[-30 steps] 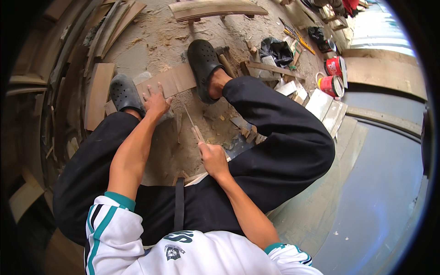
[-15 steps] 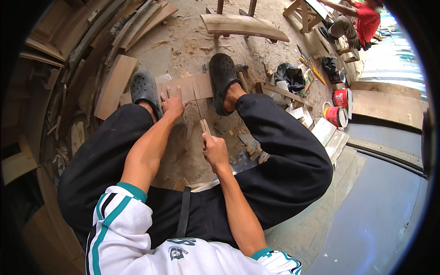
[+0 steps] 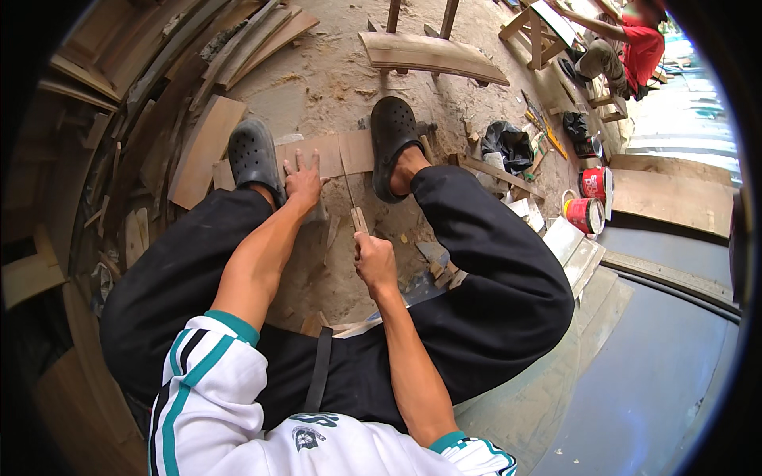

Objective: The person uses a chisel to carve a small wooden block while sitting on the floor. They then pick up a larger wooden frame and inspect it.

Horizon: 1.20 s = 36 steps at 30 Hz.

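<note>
The left hand (image 3: pixel 302 182) lies palm down, fingers fanned apart, on a flat, smooth brown board (image 3: pixel 305 151) set low between the feet. The right hand (image 3: pixel 375 260) is curled firmly round the pale wooden handle of a saw (image 3: pixel 359 220), nearer the body. The saw's thin, narrow blade points away from the person, leaning slightly to their left, and reaches the board just right of the spread fingers; a dark line carries on across the wood, and I can't tell where blade ends and line begins. The board's long axis runs left to right, roughly crosswise to the saw, its right end a touch farther off. The left clog (image 3: pixel 252 155), black rubber dotted with round holes, sits over its left part; the right clog (image 3: pixel 393 143) is at the other end. Around them spreads a dusty, shaving-strewn floor (image 3: pixel 333 91). Rough planks (image 3: pixel 266 44) pile up at the left; to the right slump a crinkled black plastic bag (image 3: pixel 508 144) and round red cans (image 3: pixel 586 215). Farther off sits another person (image 3: pixel 641 54) in red.
</note>
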Tool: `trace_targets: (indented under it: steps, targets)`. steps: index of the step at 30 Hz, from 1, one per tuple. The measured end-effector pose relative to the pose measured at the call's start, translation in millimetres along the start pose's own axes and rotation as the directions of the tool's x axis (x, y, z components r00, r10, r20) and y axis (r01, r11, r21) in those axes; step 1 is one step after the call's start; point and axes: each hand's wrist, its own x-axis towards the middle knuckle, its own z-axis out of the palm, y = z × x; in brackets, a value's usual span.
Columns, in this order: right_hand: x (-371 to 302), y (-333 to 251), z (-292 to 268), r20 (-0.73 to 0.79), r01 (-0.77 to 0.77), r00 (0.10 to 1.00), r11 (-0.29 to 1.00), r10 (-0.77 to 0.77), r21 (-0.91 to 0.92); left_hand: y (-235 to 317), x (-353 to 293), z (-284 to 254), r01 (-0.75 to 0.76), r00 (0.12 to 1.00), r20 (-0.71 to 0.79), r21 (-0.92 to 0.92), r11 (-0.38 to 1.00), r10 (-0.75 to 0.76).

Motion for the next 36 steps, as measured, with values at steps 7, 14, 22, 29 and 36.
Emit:
trace_targets:
  steps: [7,14,22,29,36]
  targets:
    - [11,-7,0,0.033,-0.002,0.999,0.996,-0.001,0.091,-3,9,-9,-0.062,0.997,0.043,0.094,0.994,0.058]
    - [-52,-3,-2,0.028,0.073,0.997,0.961,-0.068,-0.268,-19,13,10,-0.074,0.992,-0.098,0.084,0.994,0.082]
    - [5,1,12,-0.027,0.050,0.998,0.982,-0.056,-0.181,-6,17,3,-0.146,0.988,-0.054,0.017,0.989,0.147]
    - [-40,1,17,-0.018,0.159,0.986,0.956,-0.168,-0.245,-12,15,-4,-0.158,0.985,-0.066,0.050,0.986,0.161]
    - [-33,13,8,-0.003,0.025,1.000,0.995,-0.025,-0.100,-28,20,5,-0.222,0.969,-0.105,0.014,0.975,0.222]
